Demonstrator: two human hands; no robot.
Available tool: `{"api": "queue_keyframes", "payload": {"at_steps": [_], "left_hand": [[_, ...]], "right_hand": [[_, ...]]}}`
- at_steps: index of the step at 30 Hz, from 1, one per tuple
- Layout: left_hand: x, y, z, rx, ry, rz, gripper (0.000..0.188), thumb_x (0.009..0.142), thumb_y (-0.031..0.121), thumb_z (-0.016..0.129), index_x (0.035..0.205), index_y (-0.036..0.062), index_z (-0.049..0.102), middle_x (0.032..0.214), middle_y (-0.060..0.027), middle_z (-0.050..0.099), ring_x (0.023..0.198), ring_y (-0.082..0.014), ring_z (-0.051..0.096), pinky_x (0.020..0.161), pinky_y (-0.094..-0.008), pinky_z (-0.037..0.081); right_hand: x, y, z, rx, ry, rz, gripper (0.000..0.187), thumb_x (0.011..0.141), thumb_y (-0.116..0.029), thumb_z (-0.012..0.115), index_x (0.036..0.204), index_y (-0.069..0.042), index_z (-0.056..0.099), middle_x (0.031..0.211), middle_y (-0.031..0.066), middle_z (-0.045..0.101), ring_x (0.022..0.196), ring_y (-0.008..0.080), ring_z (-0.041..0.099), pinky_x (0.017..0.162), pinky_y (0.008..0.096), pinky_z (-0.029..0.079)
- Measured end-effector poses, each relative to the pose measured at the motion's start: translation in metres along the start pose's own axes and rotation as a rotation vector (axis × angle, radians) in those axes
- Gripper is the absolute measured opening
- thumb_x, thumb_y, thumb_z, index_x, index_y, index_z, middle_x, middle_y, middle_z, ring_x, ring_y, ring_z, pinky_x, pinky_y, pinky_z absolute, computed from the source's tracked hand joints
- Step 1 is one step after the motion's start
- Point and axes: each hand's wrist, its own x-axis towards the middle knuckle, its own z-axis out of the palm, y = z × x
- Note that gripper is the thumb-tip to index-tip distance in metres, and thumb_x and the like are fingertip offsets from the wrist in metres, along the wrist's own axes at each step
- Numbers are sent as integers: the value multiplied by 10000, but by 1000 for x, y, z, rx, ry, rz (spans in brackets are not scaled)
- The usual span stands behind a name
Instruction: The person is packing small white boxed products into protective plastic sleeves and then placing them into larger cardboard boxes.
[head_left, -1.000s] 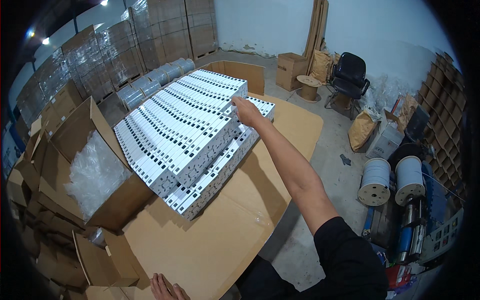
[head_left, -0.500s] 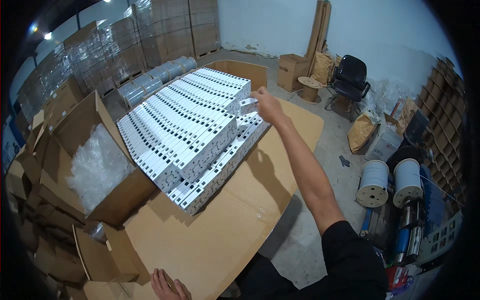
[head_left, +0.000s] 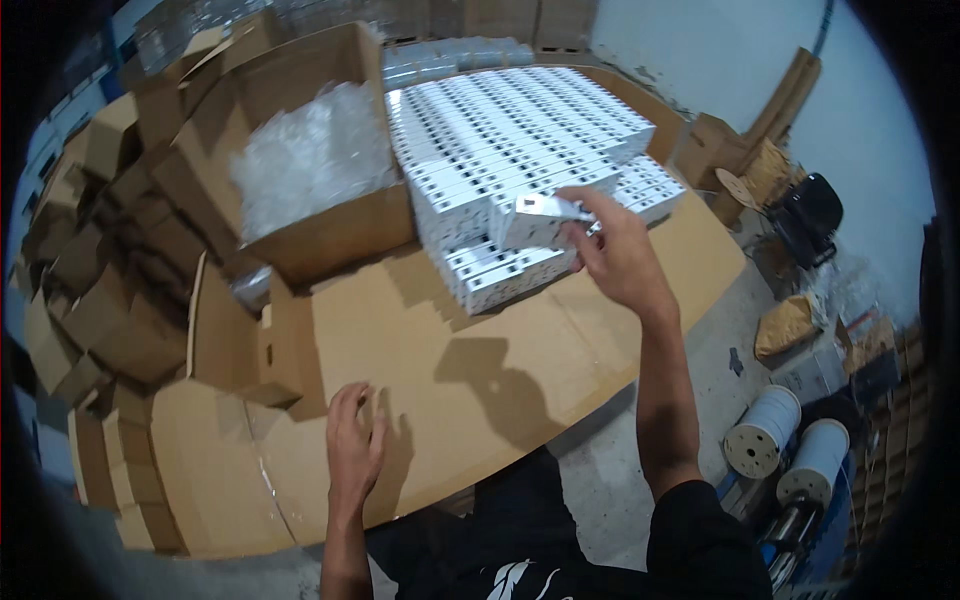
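And here is the right hand [head_left: 622, 255], thumb below and fingers above, drawn close together in a pinch on a white box [head_left: 540, 208]! The box juts out left of those fingertips, top tilted, one dark square showing at its far end. Just beyond the fingers rises the stack of white boxes [head_left: 500, 140], row upon row dotted with dark squares, a lower tier stepping out at its base; the held box overlaps it in this view, so whether the two touch is hard to call.

Over to the left hand [head_left: 355, 440]: fingers loosely curled, well parted from the thumb, nothing in their grasp, over the cardboard sheet [head_left: 220, 490]. Just left of those fingers, a small open carton [head_left: 290, 350]; farther beyond them, a large open carton [head_left: 345, 237] with clear plastic [head_left: 315, 150] heaped inside. Out right of the right hand's fingers, well apart, a black chair [head_left: 805, 212] and two wound spools [head_left: 768, 425] down on the floor.
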Motion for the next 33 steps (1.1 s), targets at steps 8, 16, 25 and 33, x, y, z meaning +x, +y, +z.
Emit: {"api": "queue_keyframes", "payload": {"at_steps": [8,16,25,33], "left_hand": [[46,-13,-3,-1029,-140,-306,426,1089,293,462,1453,73,439,1040,-122,659,940,-169,655,782,-304,549],[74,-60,10,-1094,36,-349,380,1092,345,475,1297,43,579,1041,-94,677,909,-136,664,758,-290,589],[101,-58,25,-914,148,-200,478,949,-31,638,1390,60,478,1120,-108,669,1004,-138,647,851,-282,560],[101,-82,32,-585,158,-95,421,940,-20,635,1351,12,551,1206,-138,692,1078,-191,676,908,-317,559]], "right_hand": [[-34,-25,155,246,-296,-228,286,882,19,661,1164,-25,646,1021,155,677,799,292,674,689,374,551],[-37,-12,221,389,-348,-217,293,847,-14,680,1140,-19,674,1232,144,650,1032,194,672,838,285,546],[-33,37,275,875,-292,173,221,963,23,605,1171,55,538,1199,121,594,1072,147,628,897,281,536],[-41,40,274,615,-247,82,429,895,60,657,1284,11,483,1117,172,671,1050,235,681,917,320,540]]}}
